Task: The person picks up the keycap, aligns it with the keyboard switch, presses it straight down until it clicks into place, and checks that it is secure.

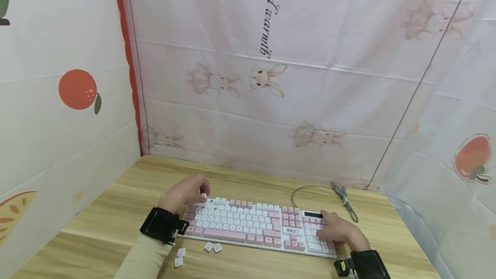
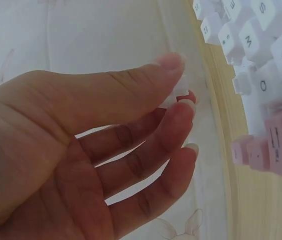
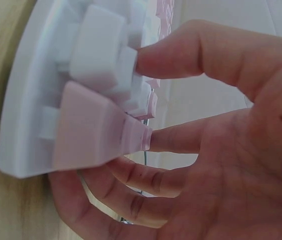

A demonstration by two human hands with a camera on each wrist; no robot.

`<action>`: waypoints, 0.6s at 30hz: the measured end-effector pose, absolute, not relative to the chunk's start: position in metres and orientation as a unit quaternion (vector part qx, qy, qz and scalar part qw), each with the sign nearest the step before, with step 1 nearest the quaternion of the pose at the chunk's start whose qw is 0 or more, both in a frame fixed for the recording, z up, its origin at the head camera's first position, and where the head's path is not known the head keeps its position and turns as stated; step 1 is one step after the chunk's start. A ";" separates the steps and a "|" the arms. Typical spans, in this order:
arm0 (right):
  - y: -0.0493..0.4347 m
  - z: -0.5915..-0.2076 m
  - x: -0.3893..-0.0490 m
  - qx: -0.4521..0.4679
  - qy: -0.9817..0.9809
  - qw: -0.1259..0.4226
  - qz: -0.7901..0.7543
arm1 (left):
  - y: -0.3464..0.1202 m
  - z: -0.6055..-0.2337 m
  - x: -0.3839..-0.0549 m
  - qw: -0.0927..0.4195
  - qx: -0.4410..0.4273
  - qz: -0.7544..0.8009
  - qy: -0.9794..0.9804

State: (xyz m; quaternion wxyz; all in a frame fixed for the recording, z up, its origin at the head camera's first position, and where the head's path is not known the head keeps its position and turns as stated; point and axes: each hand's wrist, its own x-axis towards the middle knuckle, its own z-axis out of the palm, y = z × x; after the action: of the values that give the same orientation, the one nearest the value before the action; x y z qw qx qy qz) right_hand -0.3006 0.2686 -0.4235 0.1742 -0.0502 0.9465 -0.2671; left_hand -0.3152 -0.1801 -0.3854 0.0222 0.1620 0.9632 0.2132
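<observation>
A pink and white keyboard (image 1: pixel 224 235) lies on the wooden table. My left hand (image 1: pixel 190 190) is raised just over its far left corner. Between thumb and index finger it pinches a small white keycap (image 2: pixel 182 86), largely covered by the fingertips. Below those fingers, in the left wrist view, a bare key switch (image 2: pixel 241 82) shows in the top row. My right hand (image 1: pixel 339 229) grips the keyboard's right end. Its thumb lies on the white number-pad keys (image 3: pixel 98 47), and its other fingers wrap the outer edge beside a pink key (image 3: pixel 83 127).
Several loose white keycaps (image 1: pixel 209 246) lie on the table (image 1: pixel 240 266) in front of the keyboard's left part. Behind the keyboard's right end, a cable (image 1: pixel 345 199) sits in a tied bundle. Printed cloth walls (image 1: pixel 248 111) enclose the table at the back and sides.
</observation>
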 end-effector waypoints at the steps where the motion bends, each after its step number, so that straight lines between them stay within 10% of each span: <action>1: 0.269 -0.423 -0.300 -0.053 0.947 0.174 -0.266 | -0.179 -0.385 -0.316 0.023 0.160 0.214 0.963; 18: 0.270 -0.424 -0.302 -0.040 0.951 0.172 -0.255 | -0.176 -0.397 -0.337 0.035 0.144 0.196 0.969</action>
State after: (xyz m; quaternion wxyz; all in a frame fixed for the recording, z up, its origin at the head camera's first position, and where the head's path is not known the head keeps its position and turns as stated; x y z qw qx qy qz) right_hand -0.3018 0.2695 -0.4242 0.1723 -0.0405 0.9506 -0.2549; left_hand -0.3371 -0.1762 -0.3973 0.0349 0.1438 0.9694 0.1960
